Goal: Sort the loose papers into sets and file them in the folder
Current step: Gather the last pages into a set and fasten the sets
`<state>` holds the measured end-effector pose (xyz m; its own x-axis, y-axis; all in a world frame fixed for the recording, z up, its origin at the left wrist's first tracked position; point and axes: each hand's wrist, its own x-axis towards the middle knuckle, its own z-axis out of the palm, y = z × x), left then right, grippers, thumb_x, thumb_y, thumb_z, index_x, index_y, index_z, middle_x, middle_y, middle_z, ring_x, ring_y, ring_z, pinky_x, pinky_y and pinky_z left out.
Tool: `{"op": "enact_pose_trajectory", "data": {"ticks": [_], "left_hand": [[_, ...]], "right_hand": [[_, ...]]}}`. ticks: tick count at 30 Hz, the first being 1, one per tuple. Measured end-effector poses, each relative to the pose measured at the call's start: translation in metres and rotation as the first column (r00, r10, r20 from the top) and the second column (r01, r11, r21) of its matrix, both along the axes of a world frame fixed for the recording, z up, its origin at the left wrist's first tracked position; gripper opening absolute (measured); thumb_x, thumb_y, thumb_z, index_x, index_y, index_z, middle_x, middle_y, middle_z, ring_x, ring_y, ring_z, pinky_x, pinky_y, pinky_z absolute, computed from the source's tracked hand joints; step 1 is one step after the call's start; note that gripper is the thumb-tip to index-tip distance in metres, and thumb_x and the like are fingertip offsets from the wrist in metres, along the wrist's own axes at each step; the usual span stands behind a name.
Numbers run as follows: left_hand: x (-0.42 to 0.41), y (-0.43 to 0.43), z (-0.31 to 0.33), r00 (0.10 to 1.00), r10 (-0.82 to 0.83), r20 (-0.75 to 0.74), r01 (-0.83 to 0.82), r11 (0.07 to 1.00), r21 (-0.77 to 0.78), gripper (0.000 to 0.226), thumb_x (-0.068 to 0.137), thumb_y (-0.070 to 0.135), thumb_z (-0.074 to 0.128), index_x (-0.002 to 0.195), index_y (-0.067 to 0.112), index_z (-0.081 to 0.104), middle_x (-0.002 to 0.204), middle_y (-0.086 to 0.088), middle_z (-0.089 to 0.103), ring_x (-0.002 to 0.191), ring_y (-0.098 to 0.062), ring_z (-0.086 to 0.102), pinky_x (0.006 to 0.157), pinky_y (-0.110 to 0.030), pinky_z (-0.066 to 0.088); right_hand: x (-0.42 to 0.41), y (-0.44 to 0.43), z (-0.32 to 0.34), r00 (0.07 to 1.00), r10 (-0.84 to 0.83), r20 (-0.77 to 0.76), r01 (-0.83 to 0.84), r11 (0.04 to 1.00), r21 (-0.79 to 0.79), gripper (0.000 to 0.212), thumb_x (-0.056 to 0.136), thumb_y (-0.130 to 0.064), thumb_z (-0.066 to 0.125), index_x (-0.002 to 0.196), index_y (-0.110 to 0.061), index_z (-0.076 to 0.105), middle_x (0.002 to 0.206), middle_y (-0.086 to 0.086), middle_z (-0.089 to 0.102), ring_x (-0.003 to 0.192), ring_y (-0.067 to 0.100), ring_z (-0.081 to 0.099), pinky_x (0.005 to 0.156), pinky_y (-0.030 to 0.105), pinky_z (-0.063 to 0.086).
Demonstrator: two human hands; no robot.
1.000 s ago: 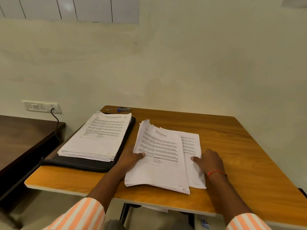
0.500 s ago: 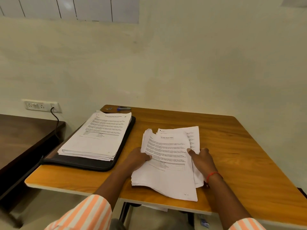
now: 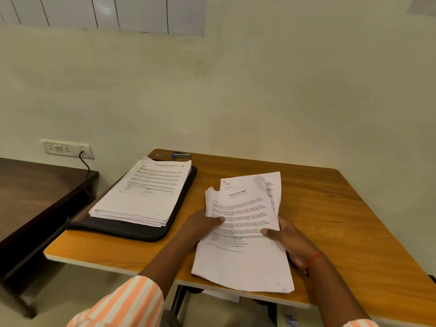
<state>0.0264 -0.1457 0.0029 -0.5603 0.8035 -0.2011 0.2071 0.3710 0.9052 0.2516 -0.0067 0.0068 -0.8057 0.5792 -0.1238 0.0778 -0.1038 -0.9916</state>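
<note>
At the near edge of the table (image 3: pixel 342 208), the left hand (image 3: pixel 200 224) and right hand (image 3: pixel 291 240) each pinch a side of the loose papers (image 3: pixel 243 260), thumbs on top. The ragged bundle could shed sheets over that edge. The folder (image 3: pixel 141 232), apparently closed, lies left under another stack (image 3: pixel 141 192).

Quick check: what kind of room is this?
Probably an office: printed papers stacked on a black folder, a stapler on the wooden desk, and a wall socket plate.
</note>
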Motion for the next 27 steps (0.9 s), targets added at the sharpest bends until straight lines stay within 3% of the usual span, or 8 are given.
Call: {"op": "enact_pose_trajectory", "data": {"ticks": [3, 6, 8, 11, 14, 18, 23, 27], "left_hand": [[-0.001, -0.004, 0.003, 0.966, 0.063, 0.250, -0.105, 0.982, 0.159, 0.021, 0.092, 0.031, 0.074, 0.111, 0.025, 0.067, 0.110, 0.003, 0.076, 0.084, -0.013, 0.074, 0.067, -0.027, 0.060], [0.002, -0.004, 0.013, 0.961, 0.063, 0.269, -0.154, 0.930, 0.334, 0.036, 0.091, 0.033, 0.074, 0.125, 0.032, 0.062, 0.111, 0.004, 0.076, 0.093, -0.017, 0.076, 0.075, -0.038, 0.064], [0.004, -0.002, 0.032, 0.969, 0.100, 0.226, -0.194, 0.874, 0.445, 0.041, 0.093, 0.033, 0.072, 0.131, 0.028, 0.059, 0.117, 0.000, 0.074, 0.097, -0.018, 0.075, 0.081, -0.043, 0.063], [0.009, -0.001, 0.068, 0.982, 0.183, 0.056, -0.180, 0.780, 0.600, 0.041, 0.096, 0.037, 0.065, 0.133, 0.022, 0.057, 0.115, 0.004, 0.073, 0.096, -0.014, 0.074, 0.073, -0.025, 0.062], [0.018, -0.004, 0.099, 0.952, 0.302, -0.048, -0.188, 0.701, 0.688, 0.039, 0.093, 0.046, 0.061, 0.127, 0.027, 0.053, 0.109, 0.014, 0.066, 0.093, -0.003, 0.068, 0.064, -0.012, 0.055], [0.022, -0.009, 0.105, 0.936, 0.341, -0.088, -0.169, 0.654, 0.737, 0.035, 0.088, 0.051, 0.066, 0.116, 0.037, 0.050, 0.104, 0.017, 0.064, 0.093, 0.001, 0.066, 0.067, -0.012, 0.054], [0.023, -0.011, 0.095, 0.951, 0.308, -0.032, -0.181, 0.636, 0.750, 0.047, 0.089, 0.047, 0.068, 0.129, 0.027, 0.054, 0.111, 0.010, 0.067, 0.099, -0.007, 0.069, 0.071, -0.016, 0.056], [0.030, -0.014, 0.094, 0.962, 0.274, -0.009, -0.169, 0.618, 0.768, 0.048, 0.089, 0.041, 0.064, 0.131, 0.019, 0.053, 0.109, 0.008, 0.067, 0.095, 0.002, 0.068, 0.067, -0.015, 0.056]], "right_hand": [[0.005, -0.004, 0.007, 0.998, 0.008, -0.060, -0.009, 1.000, -0.010, 0.045, 0.094, -0.004, 0.065, 0.137, -0.009, 0.053, 0.131, 0.012, 0.066, 0.118, 0.035, 0.065, 0.102, 0.058, 0.049], [0.002, -0.007, 0.017, 0.989, -0.078, -0.128, 0.086, 0.995, 0.053, 0.043, 0.094, -0.005, 0.065, 0.135, -0.011, 0.055, 0.130, 0.011, 0.067, 0.117, 0.032, 0.066, 0.100, 0.055, 0.051], [-0.006, -0.006, 0.034, 0.968, -0.176, -0.178, 0.204, 0.967, 0.154, 0.039, 0.094, -0.007, 0.066, 0.132, -0.014, 0.058, 0.127, 0.007, 0.069, 0.113, 0.026, 0.068, 0.098, 0.050, 0.054], [-0.018, -0.008, 0.065, 0.920, -0.261, -0.291, 0.342, 0.900, 0.272, 0.035, 0.094, -0.009, 0.065, 0.127, -0.019, 0.060, 0.121, -0.001, 0.072, 0.107, 0.015, 0.070, 0.088, 0.034, 0.059], [-0.025, -0.011, 0.087, 0.880, -0.276, -0.387, 0.408, 0.856, 0.317, 0.034, 0.094, -0.012, 0.066, 0.124, -0.026, 0.059, 0.116, -0.007, 0.073, 0.104, 0.009, 0.070, 0.080, 0.025, 0.059], [-0.024, -0.011, 0.091, 0.839, -0.301, -0.453, 0.471, 0.819, 0.329, 0.044, 0.089, -0.019, 0.072, 0.129, -0.019, 0.054, 0.119, -0.001, 0.069, 0.106, 0.011, 0.069, 0.082, 0.028, 0.059], [-0.021, -0.018, 0.083, 0.823, -0.329, -0.463, 0.499, 0.808, 0.313, 0.038, 0.088, -0.018, 0.072, 0.120, -0.015, 0.052, 0.111, 0.001, 0.070, 0.098, 0.014, 0.071, 0.073, 0.029, 0.061], [-0.017, -0.019, 0.079, 0.809, -0.332, -0.485, 0.499, 0.823, 0.270, 0.039, 0.086, -0.023, 0.071, 0.121, -0.014, 0.058, 0.109, 0.002, 0.073, 0.098, 0.016, 0.072, 0.074, 0.033, 0.061]]}}
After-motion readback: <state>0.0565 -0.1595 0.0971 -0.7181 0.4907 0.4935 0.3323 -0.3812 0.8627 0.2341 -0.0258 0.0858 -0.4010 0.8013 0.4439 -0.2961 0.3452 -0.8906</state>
